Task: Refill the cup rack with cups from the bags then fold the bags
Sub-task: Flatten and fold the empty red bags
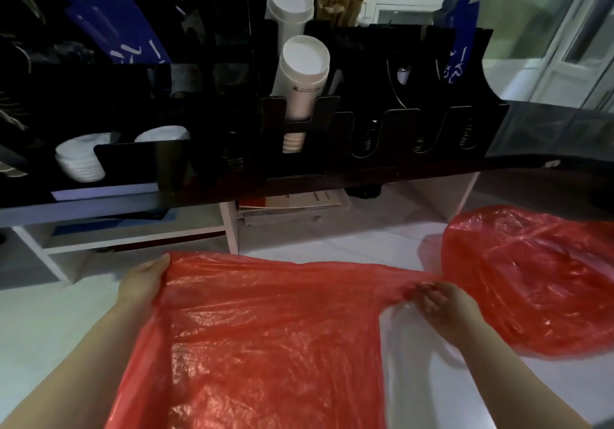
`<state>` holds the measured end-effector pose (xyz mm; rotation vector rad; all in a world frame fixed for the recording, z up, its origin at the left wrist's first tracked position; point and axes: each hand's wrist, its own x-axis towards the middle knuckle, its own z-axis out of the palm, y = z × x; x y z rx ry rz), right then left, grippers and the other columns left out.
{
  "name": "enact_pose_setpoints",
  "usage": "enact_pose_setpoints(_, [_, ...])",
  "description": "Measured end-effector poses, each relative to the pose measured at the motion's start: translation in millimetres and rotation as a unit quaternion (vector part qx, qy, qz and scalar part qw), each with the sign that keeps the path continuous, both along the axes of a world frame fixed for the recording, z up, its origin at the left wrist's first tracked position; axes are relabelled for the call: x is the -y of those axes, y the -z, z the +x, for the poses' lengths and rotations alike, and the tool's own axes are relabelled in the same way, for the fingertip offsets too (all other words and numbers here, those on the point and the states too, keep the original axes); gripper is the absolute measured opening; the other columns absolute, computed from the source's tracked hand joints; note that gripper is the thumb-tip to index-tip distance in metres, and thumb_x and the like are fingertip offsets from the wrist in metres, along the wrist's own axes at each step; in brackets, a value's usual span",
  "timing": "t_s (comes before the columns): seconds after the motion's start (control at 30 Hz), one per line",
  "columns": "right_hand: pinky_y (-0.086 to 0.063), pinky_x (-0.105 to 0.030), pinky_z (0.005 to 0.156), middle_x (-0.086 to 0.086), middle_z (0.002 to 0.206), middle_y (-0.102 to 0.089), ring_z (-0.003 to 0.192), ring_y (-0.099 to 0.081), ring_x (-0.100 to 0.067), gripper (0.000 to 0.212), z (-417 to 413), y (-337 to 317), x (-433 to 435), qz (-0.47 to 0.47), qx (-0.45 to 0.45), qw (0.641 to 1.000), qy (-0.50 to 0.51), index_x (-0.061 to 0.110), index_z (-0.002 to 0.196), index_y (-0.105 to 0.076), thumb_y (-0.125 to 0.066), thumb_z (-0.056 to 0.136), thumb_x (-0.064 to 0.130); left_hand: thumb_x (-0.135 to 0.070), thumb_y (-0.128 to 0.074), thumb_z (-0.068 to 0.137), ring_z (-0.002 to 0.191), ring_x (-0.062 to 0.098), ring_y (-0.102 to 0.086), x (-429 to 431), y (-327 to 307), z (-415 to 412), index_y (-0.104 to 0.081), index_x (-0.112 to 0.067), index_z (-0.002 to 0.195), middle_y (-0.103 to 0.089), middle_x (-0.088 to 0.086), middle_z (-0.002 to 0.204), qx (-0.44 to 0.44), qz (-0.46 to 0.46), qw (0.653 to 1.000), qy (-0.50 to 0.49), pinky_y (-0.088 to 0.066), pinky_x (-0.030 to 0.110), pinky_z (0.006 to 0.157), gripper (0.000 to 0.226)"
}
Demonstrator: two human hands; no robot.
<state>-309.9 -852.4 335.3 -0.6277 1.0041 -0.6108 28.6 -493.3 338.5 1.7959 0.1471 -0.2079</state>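
Thin, glossy, crinkled red plastic bag [265, 329]; smooth matt white paper cups [304, 76]; glossy black plastic rack [415, 136]; smooth pale counter [432, 392].

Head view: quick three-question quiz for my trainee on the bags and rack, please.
1. True or false: the left hand and right hand hold the same bag.
2. The second bag lies: A) left of the held one, B) right of it, C) under it.
3. Fill in: the cups in the rack are ____ in colour.
Key: 1 true; 2 B; 3 white.
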Motion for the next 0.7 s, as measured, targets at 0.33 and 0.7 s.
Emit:
enact_pose_setpoints(0.33, [-0.046,-0.024,0.051,-0.01,0.061,-0.066,0.049,-0.059,-0.018,0.028,32.9,-23.8,-30.0,-0.177,-0.281,0.878,-0.344,0.006,0.075,-0.064,-0.052,0.093,0.025,-0.022,-0.069,0.085,0.072,0.023,-0.063,8.7,0.5,-3.9,-0.068,-0.018,0.088,-0.068,0.009,0.086,-0.005,-0.067,0.998,0.002,-0.053,0.035,0.073,0.005])
enact_pose_setpoints(0.7, [-0.042,-0.018,0.054,0.005,0.064,-0.067,0.055,-0.056,-0.002,0.014,138.7,-52.2,-103.8,-0.465,-0.131,0.817,-0.315,0.017,0.077,-0.071,-0.063,0.088,0.021,-0.035,-0.072,0.081,0.072,0.019,-0.068,19.8,-20.1,-22.9,-0.074,-0.017,0.089,-0.074,0.004,0.078,0.029,-0.06,0.993,0.1,-0.053,0.03,0.067,0.02])
